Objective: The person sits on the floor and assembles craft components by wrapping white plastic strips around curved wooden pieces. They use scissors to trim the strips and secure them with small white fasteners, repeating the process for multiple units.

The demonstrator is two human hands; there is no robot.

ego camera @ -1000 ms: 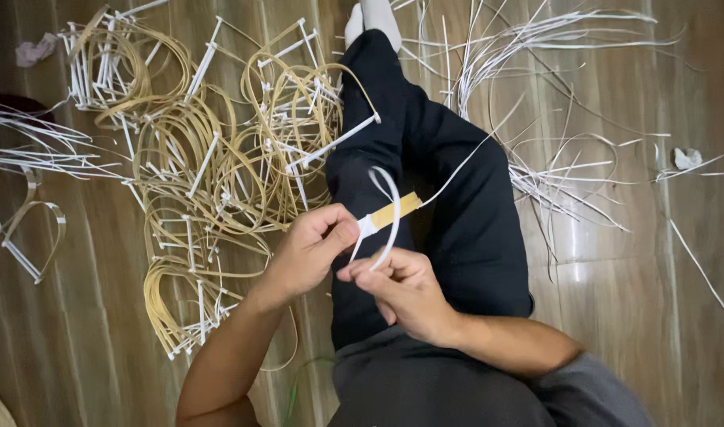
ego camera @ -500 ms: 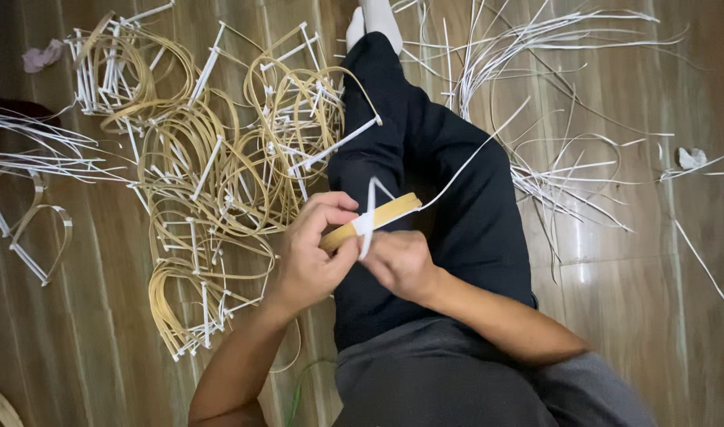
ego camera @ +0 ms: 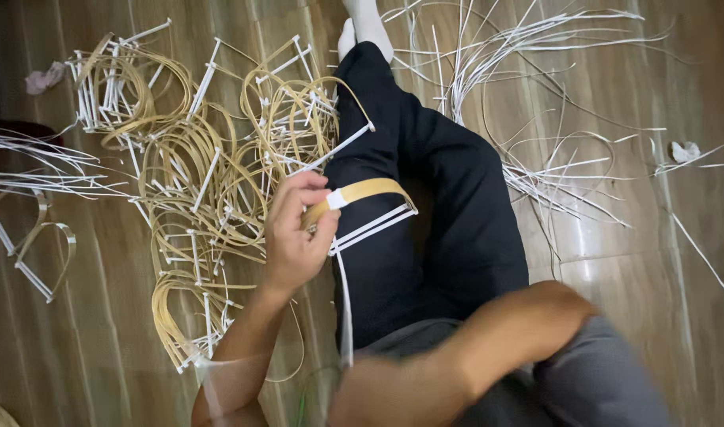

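— Fingers of left hand?
— Pinched on tan strip over the lap; white strip trailing toward 6 o'clock.
— Right hand?
— Blurred at 6 o'clock; grip impossible to tell.
— Step?
— Probably binding white around tan. Calls for steady pinch, taut pull.

Hoop pile left of leg; loose strips right, on floor.

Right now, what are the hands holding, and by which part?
The left hand pinches a curved tan strip at its white-wrapped end. The right hand is too blurred to tell.
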